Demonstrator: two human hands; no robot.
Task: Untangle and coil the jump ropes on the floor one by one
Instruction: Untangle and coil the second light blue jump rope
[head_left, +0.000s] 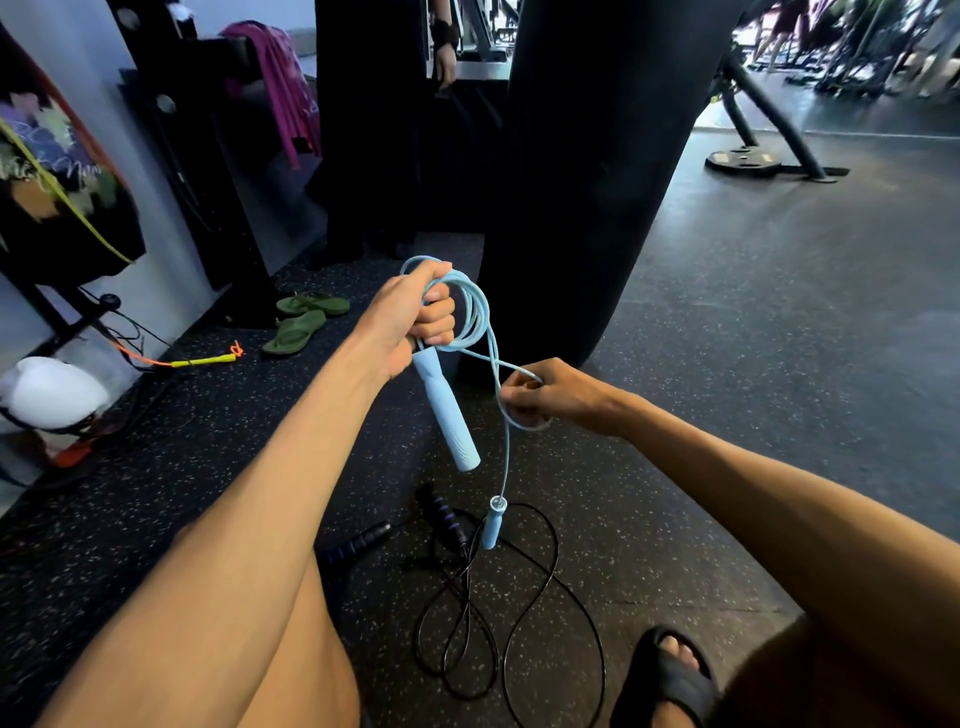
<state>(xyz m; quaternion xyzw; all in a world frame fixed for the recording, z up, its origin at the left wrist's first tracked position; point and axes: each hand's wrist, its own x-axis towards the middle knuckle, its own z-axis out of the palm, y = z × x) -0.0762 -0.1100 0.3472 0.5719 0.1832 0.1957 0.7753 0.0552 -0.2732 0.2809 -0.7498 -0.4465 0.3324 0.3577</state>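
The left grip (410, 317) is clenching around one blue handle (447, 415) of the blue jump rope (475, 312). Several finished loops are bunching against the fingers at the far end of the fist, and the handle is pointing down toward the near floor (727, 415). The right grip (550, 395), lower and to the right, is pinching the free strand, which is crossing over itself in a small loop between the two hands. From there the strand is hanging straight down to the second blue handle (492, 522). That handle is dangling over the black jump rope (519, 613), which is lying tangled on the near floor; whether the two are touching cannot be told.

The main risk is likely that hanging handle. If it is swinging as the next loop is being drawn up, it could be catching a black strand and dragging the two ropes together. The crossed loop at the right grip could also be getting wound into the coil as a kink. With so many turns in one fist, any loosening of the left grip would probably be letting the loops spill.
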